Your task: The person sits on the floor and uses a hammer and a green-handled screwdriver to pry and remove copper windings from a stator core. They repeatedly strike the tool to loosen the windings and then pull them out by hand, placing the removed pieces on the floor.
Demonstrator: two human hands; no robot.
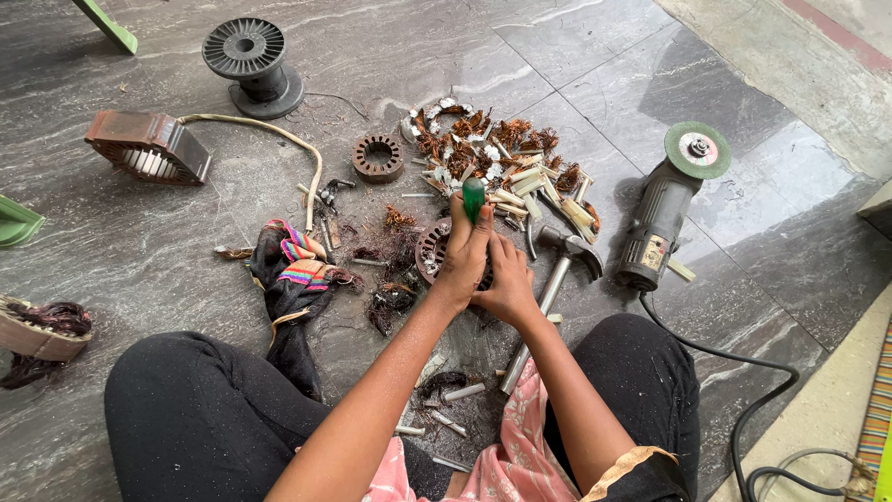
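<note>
Head view | left hand (462, 257) grips green-handled tool (474, 199) | right hand (506, 279) on stator (433, 251)

Colours around your hands

Your left hand (465, 256) grips a green handle (474, 198); striped multicolour cloth (299, 256), green-disc grey grinder (664, 209), coppery wire scraps (483, 139), grey-veined floor (390, 46).

Bare forearms, black trousers, pink patterned top with gold-trimmed black sleeve edge.

I take this for an informal repair workshop set up on a stone floor (390, 56): an angle grinder (664, 209), a hammer (557, 279), an empty wire spool (249, 60), a motor core (377, 156) and heaps of stripped copper winding (483, 139) lie scattered about.
</note>
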